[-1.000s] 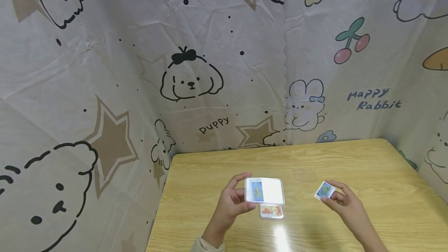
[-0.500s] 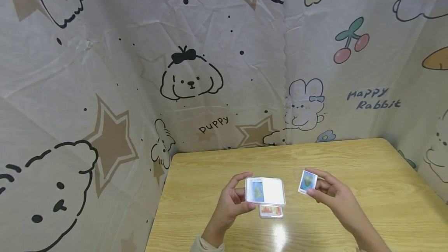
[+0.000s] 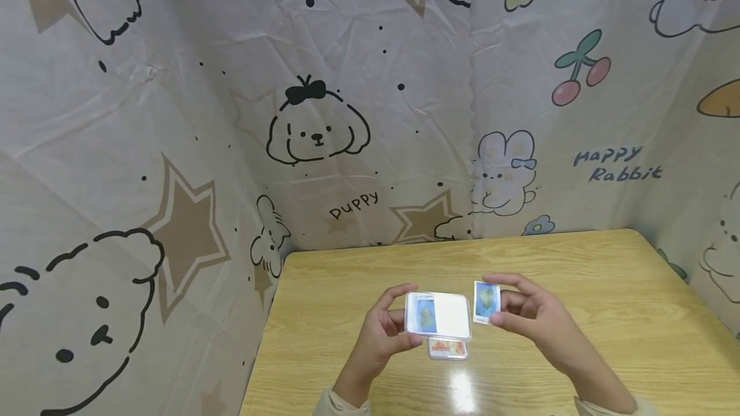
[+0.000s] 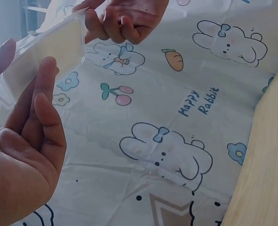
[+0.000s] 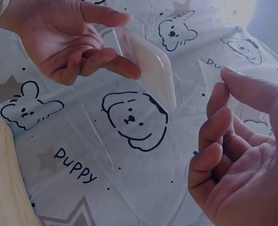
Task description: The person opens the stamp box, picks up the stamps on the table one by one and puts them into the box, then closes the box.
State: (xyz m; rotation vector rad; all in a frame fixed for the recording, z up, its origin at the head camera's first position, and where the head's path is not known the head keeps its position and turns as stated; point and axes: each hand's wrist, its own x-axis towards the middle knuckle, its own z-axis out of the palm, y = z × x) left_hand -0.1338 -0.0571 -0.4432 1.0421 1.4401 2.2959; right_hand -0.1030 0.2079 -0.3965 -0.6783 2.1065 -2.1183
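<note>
In the head view my left hand (image 3: pixel 372 345) grips a clear flat plastic case (image 3: pixel 453 316) by its left side, raised over the table. The case has a white inside, and a small blue picture (image 3: pixel 426 315) fills its left part. Close to the right edge of the case, my right hand (image 3: pixel 537 316) pinches a small stamp-like card (image 3: pixel 486 299) with a white border and a blue-green picture. The right wrist view shows this thin card (image 5: pixel 208 77) between thumb and forefinger, apart from the case (image 5: pixel 153 70). From the left wrist, the pale back of the case (image 4: pixel 59 52) shows.
A smaller clear case (image 3: pixel 448 348) with an orange-red picture lies on the wooden table (image 3: pixel 347 281), just below the held case in the head view. Printed cloth (image 3: pixel 416 114) hangs behind the table and along its sides.
My right hand has moved left with the stamp-like card, bringing it up beside the case and turning it more upright. The left hand and its case have stayed nearly still.
</note>
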